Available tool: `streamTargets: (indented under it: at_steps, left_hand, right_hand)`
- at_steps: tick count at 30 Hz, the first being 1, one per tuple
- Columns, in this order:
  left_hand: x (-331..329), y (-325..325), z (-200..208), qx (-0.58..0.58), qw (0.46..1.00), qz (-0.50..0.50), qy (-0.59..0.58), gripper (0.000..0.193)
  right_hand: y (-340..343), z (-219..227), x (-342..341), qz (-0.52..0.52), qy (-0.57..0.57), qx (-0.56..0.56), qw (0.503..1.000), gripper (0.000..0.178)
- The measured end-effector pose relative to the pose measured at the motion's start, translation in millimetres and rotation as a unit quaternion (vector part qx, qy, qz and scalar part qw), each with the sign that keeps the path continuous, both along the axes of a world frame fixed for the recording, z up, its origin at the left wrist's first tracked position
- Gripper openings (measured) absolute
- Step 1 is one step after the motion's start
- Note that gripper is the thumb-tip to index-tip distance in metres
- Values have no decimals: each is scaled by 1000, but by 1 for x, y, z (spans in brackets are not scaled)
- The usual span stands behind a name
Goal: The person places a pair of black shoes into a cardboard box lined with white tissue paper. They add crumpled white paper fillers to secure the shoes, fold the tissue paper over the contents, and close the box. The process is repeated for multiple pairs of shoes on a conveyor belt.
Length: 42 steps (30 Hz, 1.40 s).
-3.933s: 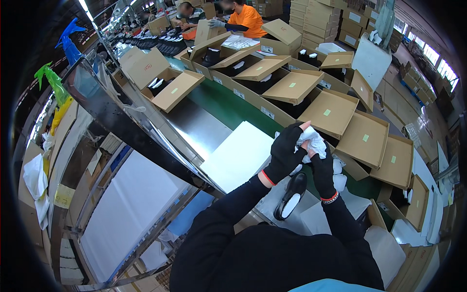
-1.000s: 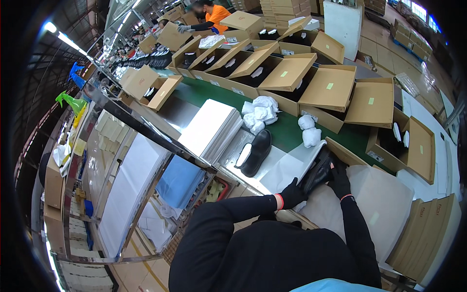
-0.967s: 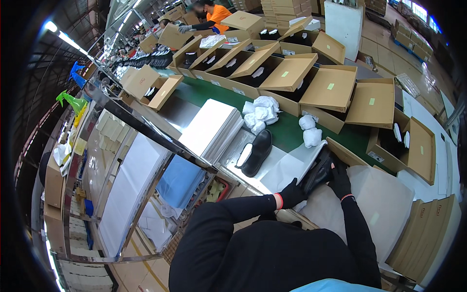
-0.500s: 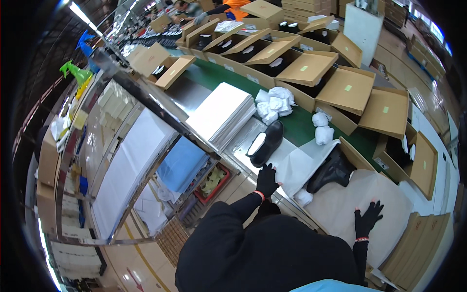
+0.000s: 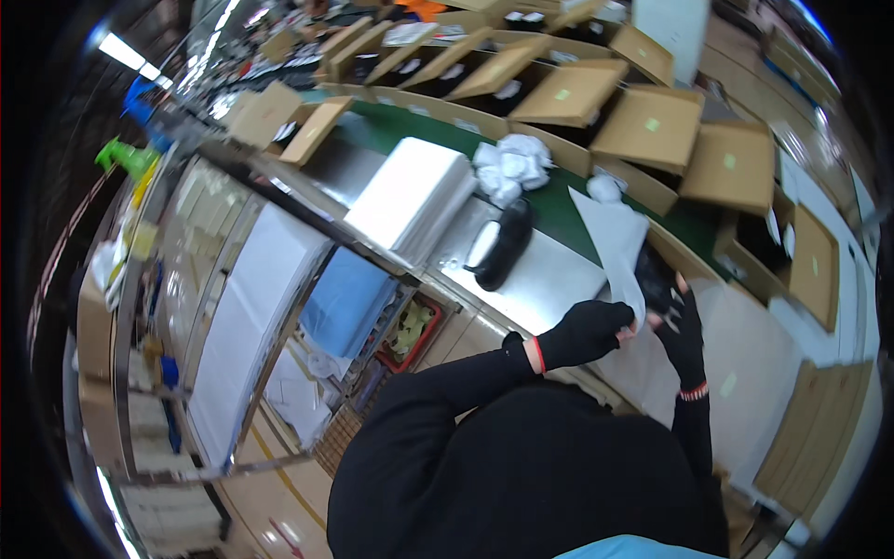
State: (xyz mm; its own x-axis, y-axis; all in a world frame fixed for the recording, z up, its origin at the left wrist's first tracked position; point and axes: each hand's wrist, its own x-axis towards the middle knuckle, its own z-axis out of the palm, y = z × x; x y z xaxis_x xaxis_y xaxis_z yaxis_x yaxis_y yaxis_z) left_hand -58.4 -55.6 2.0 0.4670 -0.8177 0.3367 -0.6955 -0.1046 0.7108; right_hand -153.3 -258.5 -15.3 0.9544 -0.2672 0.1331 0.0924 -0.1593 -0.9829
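Observation:
My left hand (image 5: 589,334) is closed, its fingertips pinching the lower end of a white tissue sheet (image 5: 613,244). The sheet stands raised beside a black boot (image 5: 659,278) that lies in an open cardboard box (image 5: 691,248). My right hand (image 5: 684,340) reaches over the near end of this boot, fingers apart and touching or just above it; blur hides the exact contact. Both hands wear black fingerless gloves. A second black boot (image 5: 508,244), with white stuffing in its opening, lies on the metal table (image 5: 551,291) to the left.
Pale paper (image 5: 750,326) spreads on the right, beside stacked flat cartons (image 5: 810,429). A white paper stack (image 5: 410,191) and crumpled tissue balls (image 5: 512,168) lie farther off. Open shoe boxes (image 5: 570,93) line the green belt (image 5: 424,135). A shelf rack (image 5: 251,317) stands left.
My left hand has moved right and taken hold of the tissue sheet, lifting it off the table. My right hand has moved left from the pale paper to the boot.

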Motion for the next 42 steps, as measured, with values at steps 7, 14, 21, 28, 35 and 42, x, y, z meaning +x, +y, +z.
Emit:
streamTargets:
  at_steps: [7, 14, 21, 28, 35, 42]
  left_hand:
    - [-46, -23, -11, 15, 980, -199, 15, 23]
    - [-31, 5, -49, 44, 992, -121, 5, 60]
    - [-18, 28, -91, 200, 951, -168, -166, 66]
    - [-12, 30, -98, 93, 980, -154, -90, 46]
    - [115, 111, -70, -18, 994, 102, -28, 11]
    - [371, 290, -88, -28, 873, 442, -203, 35]
  right_hand:
    - [27, 60, 10, -47, 63, -115, 990, 99]
    - [-113, -61, -63, -218, 242, -477, 816, 94]
    - [-34, 13, 7, -73, 65, -470, 877, 103]
    - [-65, -63, 10, 38, 340, -644, 684, 105]
    - [-10, -45, -85, -38, 310, -578, 754, 110]
    - [24, -58, -114, -145, 448, -519, 713, 100]
